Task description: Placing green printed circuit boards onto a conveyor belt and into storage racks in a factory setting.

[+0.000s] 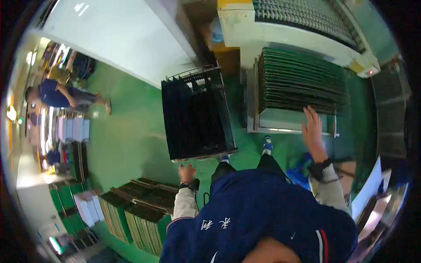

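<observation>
My left hand (187, 173) is just short of the near edge of a cart filled with upright black panels (197, 118). Its fingers look curled in; whether anything is inside them is hidden. Further right, my right hand (313, 133) reaches forward with its fingers stretched out. Those fingertips overlap the near edge of a row of green boards (302, 76), held close together in a metal frame rack (289, 130). From here I cannot tell whether they touch the last board. Both wrists wear dark bands.
A cream machine (289, 37) with a roller bed stands beyond the boards. White panelling (118, 37) rises at far left. Bundled boards (142, 210) stand behind my left arm. Another person (55, 93) is off to the left. Blue plastic (300, 170) lies near my right foot.
</observation>
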Available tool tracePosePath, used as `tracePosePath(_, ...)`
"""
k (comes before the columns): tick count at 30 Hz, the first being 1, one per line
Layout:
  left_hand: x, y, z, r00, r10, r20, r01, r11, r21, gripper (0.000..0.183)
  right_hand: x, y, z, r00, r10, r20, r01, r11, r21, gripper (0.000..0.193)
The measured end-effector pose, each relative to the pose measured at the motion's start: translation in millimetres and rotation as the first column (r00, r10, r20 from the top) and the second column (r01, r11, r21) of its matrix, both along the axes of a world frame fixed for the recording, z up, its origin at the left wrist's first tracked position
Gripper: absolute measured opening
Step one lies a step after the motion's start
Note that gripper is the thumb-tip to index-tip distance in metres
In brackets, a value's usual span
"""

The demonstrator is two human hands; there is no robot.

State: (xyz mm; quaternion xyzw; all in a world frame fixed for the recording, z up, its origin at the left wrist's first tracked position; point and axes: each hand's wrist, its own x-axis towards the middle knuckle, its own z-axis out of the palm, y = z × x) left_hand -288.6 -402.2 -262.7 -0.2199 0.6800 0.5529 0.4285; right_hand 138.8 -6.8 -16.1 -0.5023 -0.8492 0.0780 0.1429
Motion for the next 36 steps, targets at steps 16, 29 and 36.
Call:
tracePosePath(16,241,61,39,0.993,0.049,0.110,-0.075,0.968,0.239,0.068,51,39,2,0.872,0.412,-0.265,-0.444,0.893,-0.074,0.020)
tracePosePath(29,267,12,10,0.964,0.239,0.115,-0.253,0.960,0.119,0.049,56,89,-32,0.902,0.315,0.295,-0.230,0.930,-0.288,0.025)
tracePosePath(36,271,-3,10,0.955,0.233,0.184,-0.263,0.951,0.164,0.041,58,74,-45,0.932,0.230,0.279,-0.174,0.962,-0.212,0.038)
